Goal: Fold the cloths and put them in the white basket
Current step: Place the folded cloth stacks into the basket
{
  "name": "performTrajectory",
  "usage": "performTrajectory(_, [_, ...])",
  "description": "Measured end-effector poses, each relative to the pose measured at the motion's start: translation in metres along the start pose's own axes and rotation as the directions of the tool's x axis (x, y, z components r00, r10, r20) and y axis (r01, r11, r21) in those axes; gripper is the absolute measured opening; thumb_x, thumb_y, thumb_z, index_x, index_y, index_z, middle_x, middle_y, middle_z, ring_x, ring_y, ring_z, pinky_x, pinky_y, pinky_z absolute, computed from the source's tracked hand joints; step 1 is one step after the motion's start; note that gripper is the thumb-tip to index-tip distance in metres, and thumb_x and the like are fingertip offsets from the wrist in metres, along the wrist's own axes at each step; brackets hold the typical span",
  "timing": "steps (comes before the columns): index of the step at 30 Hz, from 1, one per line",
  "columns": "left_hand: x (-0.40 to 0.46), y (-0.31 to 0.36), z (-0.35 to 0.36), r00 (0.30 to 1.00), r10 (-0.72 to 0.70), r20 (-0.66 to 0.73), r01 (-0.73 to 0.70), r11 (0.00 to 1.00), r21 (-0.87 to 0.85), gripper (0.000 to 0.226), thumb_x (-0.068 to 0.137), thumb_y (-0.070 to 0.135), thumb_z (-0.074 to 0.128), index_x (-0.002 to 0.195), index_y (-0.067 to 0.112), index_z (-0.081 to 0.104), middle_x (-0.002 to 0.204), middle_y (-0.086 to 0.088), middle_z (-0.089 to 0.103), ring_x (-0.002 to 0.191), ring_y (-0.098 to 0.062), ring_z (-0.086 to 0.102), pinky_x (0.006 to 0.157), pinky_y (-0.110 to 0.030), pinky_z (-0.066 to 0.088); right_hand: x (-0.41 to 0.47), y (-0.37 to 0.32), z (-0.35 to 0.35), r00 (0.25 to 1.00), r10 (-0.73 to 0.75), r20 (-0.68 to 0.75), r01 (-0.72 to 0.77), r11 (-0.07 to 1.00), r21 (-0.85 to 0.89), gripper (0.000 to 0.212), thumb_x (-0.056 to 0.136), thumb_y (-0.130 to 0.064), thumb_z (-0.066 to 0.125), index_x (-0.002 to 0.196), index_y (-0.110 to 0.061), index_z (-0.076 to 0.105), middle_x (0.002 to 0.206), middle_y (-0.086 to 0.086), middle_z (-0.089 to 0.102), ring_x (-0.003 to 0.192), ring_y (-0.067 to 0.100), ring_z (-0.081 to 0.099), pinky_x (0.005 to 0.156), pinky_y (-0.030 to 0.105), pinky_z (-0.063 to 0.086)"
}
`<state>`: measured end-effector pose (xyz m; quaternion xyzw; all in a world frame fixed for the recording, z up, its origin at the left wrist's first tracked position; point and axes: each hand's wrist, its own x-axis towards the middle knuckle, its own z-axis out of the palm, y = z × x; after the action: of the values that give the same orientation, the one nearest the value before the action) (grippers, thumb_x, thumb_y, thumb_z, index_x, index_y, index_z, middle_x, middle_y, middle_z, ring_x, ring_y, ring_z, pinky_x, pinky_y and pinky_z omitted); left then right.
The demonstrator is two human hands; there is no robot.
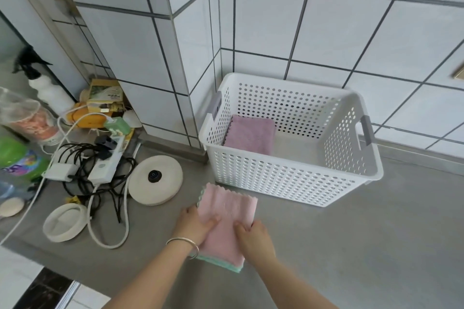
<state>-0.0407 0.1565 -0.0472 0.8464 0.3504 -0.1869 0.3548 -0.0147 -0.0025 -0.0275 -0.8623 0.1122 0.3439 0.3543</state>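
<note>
While both hands work on it, the pink cloth (pixel 229 211) lies flat on the grey bench (pixel 351 233), just in front of the white basket (pixel 288 178), so the bench gives a firm surface for making the crease. The left hand (pixel 198 224) lies over the left edge of the cloth with the thumb on top, and the right hand (pixel 253 233) grips the right edge near the middle, fingers curled at the fabric. I judge that they hold the two sides like this to keep the layers aligned (a mint-green layer (pixel 221 264) shows under the pink one at the near end). Whether the left fingers go under the cloth I cannot tell.

Inside the basket a folded purple cloth (pixel 251 134) already rests against the left wall, which leaves free floor to its right for the next piece. The basket stands near enough that a short lift forward should suffice.

To the left are a round white base (pixel 157 180), a power strip (pixel 106 158) with tangled cables and a spray bottle (pixel 47 88), all apart from the cloth.
</note>
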Motion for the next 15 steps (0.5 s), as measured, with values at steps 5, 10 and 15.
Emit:
performTrajectory(5, [0.014,-0.008,0.007,0.997,-0.063,0.044,0.064,0.998,-0.022,0.091,0.040,0.078,0.054,0.109,0.019,0.061,0.107,-0.003,0.068,0.098,-0.024,0.063,0.085,-0.036,0.052,0.007,0.006,0.002,0.994,0.105,0.006,-0.104,0.973,0.208,0.052,0.085,-0.039,0.060,0.121,-0.003,0.047,0.120,0.012,0.057,0.109,0.028,0.057,0.082,0.029,0.045])
performTrajectory(10, [-0.013,0.013,-0.015,0.967,-0.152,0.203,0.201,0.948,-0.246,0.068,0.060,0.055,0.078,0.106,0.007,0.061,0.104,-0.005,0.068,0.091,-0.021,0.063,0.070,-0.027,0.050,0.017,0.004,-0.010,0.953,0.161,0.256,-0.257,0.879,0.402,0.034,0.085,-0.025,0.066,0.108,-0.001,0.060,0.098,0.010,0.066,0.087,0.022,0.064,0.077,0.034,0.055])
performTrajectory(15, [-0.038,0.017,-0.043,0.958,-0.086,0.272,0.191,0.902,-0.387,0.063,0.057,0.048,0.076,0.103,0.007,0.066,0.089,-0.004,0.071,0.084,-0.021,0.067,0.071,-0.027,0.051,-0.005,-0.001,-0.028,0.890,0.040,0.453,-0.291,0.815,0.500,0.004,0.087,-0.014,0.063,0.089,-0.013,0.059,0.081,0.002,0.063,0.072,0.012,0.059,0.059,0.021,0.047])
